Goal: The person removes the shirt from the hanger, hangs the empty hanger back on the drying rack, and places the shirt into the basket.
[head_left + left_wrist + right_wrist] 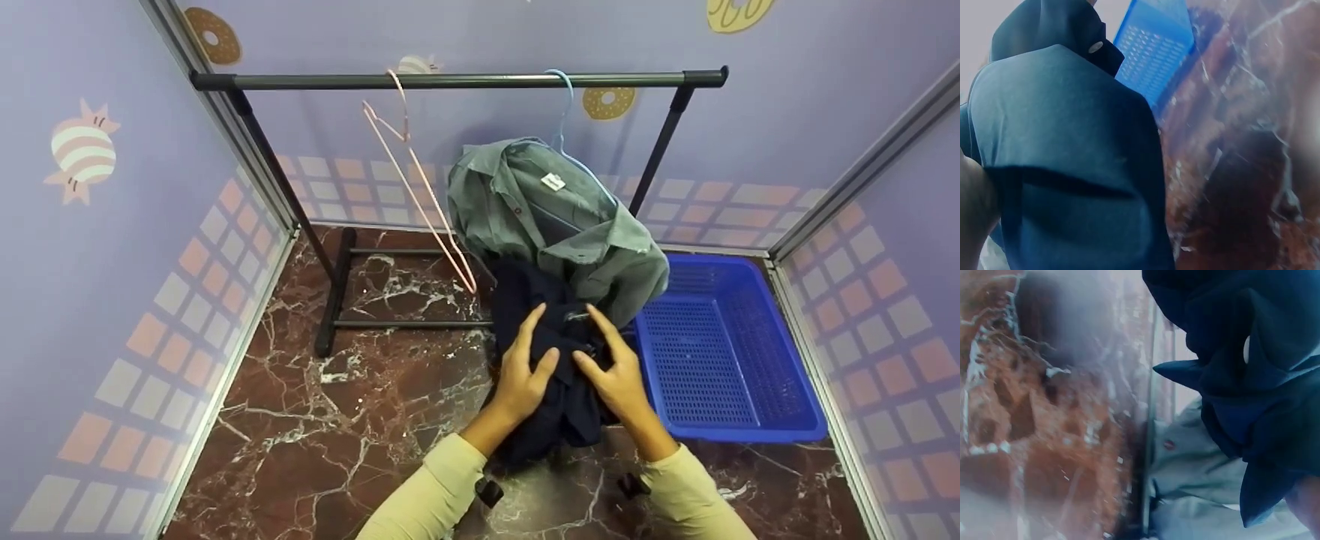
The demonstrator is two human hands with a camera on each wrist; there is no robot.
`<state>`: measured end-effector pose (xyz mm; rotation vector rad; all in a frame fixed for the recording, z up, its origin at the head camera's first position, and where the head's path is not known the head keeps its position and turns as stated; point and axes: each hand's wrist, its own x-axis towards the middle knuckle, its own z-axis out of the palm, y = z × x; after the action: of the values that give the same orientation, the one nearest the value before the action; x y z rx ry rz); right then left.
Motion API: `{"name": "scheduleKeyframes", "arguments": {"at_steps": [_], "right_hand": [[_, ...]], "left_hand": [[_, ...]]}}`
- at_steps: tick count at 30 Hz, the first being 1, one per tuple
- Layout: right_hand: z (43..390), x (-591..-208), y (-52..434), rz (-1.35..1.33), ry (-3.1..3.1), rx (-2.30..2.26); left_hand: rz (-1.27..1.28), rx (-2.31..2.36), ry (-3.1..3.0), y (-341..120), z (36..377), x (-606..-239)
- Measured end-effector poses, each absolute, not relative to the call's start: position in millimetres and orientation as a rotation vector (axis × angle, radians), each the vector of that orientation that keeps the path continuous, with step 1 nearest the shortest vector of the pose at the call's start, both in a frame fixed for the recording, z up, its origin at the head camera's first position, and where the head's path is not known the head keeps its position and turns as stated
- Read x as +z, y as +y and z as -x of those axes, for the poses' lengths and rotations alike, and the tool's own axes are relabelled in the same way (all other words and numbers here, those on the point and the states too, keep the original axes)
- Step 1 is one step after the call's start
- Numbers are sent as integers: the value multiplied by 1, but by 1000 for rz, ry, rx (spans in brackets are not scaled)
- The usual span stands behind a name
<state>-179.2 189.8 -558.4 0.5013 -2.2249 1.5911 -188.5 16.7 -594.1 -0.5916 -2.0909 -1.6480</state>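
Note:
In the head view both hands hold a dark navy garment point(559, 405) up above the floor, in front of the rack. My left hand point(534, 354) grips its left side with thumb and fingers. My right hand point(600, 351) pinches its right side. The left wrist view shows the navy garment point(1072, 152) close up, with a pale button near its top. In the right wrist view the navy garment point(1258, 365) hangs in front of a green shirt point(1196, 467). That green shirt point(555, 225) hangs bunched on a light blue hanger point(561, 97) on the rack bar point(457, 79).
An empty pink hanger point(420, 195) dangles from the bar's left half. A blue plastic basket point(720, 352) sits on the marble floor point(337, 420) to the right, and shows as the basket point(1157, 50) in the left wrist view. Purple patterned walls close in on three sides.

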Motion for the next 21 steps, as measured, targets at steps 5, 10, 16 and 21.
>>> {"name": "scheduleKeyframes", "arguments": {"at_steps": [5, 10, 16, 21], "right_hand": [[178, -548, 204, -504, -2185, 1605], [189, -566, 225, -520, -2177, 1581], [183, -537, 234, -510, -2160, 1546], [176, -519, 246, -444, -2184, 1518]], "left_hand": [[622, -1635, -2115, 30, 187, -581], [654, -1614, -2113, 42, 189, -573], [734, -1600, -2096, 58, 196, -561], [780, -1629, -2082, 73, 197, -552]]}}
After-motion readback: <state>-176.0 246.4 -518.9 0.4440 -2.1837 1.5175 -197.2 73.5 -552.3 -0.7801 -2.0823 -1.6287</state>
